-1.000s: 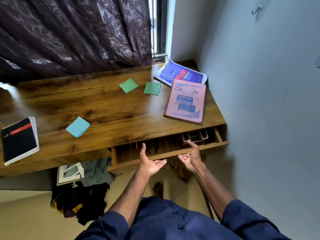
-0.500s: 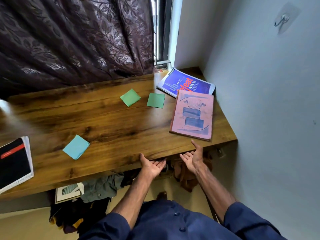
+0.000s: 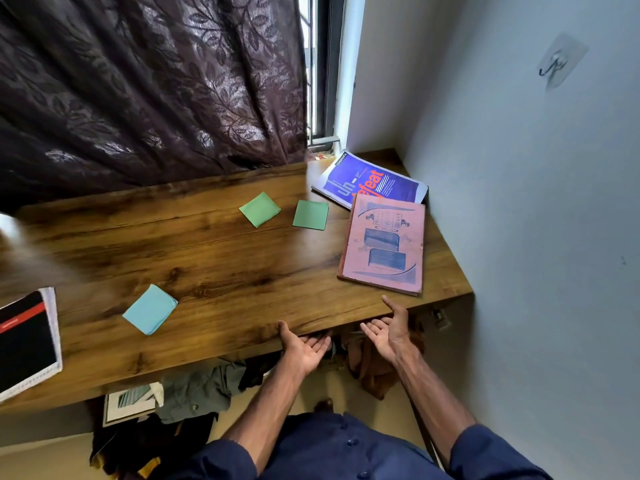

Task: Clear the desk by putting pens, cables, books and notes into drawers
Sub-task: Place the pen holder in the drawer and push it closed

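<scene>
On the wooden desk lie a pink book at the right, a blue book behind it, two green notes, a light blue note and a black notebook at the left edge. The drawer is out of sight under the desktop. My left hand and my right hand are palm-up at the desk's front edge, fingers straight and reaching under it. Neither holds anything.
A dark curtain hangs behind the desk, with a window strip to its right. A grey wall with a hook borders the desk's right side. Clothes and a framed picture lie on the floor below.
The drawer, open with pens inside one second ago, has slid in under the desktop. Both hands followed it to the desk edge and stay there.
</scene>
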The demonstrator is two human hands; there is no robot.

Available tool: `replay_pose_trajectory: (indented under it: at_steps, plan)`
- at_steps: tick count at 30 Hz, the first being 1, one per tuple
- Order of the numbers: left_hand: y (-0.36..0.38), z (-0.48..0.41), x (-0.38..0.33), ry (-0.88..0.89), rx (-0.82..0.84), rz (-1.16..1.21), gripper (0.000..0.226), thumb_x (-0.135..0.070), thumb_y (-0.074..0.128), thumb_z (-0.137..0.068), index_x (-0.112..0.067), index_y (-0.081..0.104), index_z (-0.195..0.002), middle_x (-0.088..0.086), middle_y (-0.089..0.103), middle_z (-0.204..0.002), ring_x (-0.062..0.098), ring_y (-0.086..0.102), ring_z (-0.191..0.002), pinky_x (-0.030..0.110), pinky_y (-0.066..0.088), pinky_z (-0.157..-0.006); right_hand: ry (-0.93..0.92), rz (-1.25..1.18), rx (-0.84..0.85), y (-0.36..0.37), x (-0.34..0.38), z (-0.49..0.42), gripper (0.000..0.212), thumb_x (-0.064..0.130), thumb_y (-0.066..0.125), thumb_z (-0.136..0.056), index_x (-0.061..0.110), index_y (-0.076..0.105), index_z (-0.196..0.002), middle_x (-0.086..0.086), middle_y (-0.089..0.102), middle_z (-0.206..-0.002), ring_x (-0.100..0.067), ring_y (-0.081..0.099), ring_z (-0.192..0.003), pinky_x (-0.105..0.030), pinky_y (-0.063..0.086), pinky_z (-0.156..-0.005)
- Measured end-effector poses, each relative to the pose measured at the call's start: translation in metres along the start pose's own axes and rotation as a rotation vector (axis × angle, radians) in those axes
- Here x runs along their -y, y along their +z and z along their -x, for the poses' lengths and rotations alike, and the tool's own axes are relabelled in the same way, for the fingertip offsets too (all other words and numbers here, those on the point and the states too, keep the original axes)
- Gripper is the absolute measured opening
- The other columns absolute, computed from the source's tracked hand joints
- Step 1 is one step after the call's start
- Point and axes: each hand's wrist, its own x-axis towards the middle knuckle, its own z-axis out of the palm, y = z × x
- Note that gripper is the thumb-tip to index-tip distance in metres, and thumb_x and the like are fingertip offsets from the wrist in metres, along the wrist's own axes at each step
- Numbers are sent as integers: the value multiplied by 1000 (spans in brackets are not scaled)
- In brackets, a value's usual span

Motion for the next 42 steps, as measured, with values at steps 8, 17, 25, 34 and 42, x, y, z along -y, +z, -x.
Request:
replay_pose_trajectory:
  at_steps: [8,17,25,34,42]
  plan:
    - [-17,24,5,47,104,7,87,-61,39,-100,2,20,-157,31,38,-154,43,49,-136,46,36,-119,-29,116,70,-14,-1,19,81,28,64,-91,-3,24,-155,-30,32,-157,-40,39,-144,-48,35,-119]
    - [-56,68,24,220,172,-34,68,-51,39,-102,4,52,-140,25,58,-140,36,54,-133,43,37,-119,-73,160,203,-49,-13,64,44,24,60,-94,4,55,-134,-24,56,-141,-36,55,-131,-49,42,-115]
    - [-112,110,46,241,181,-56,62,-49,42,-102,1,56,-136,23,61,-136,36,56,-131,41,42,-115,-17,172,240,-91,-49,96,38,19,59,-94,1,60,-127,-23,65,-129,-35,63,-121,-46,48,-107]
    - [-218,138,33,268,22,-74,51,-42,45,-103,-1,58,-130,19,69,-119,33,67,-102,39,52,-91,148,275,286,-92,-140,131,33,21,58,-94,5,63,-123,-23,66,-128,-32,68,-104,-39,53,-89]
    - [-260,137,-33,320,-45,-207,32,-28,48,-104,-2,58,-120,16,69,-104,29,65,-87,35,51,-78,84,461,344,-50,-205,149,34,21,57,-99,0,65,-125,-21,72,-118,-36,67,-116,-37,54,-85]
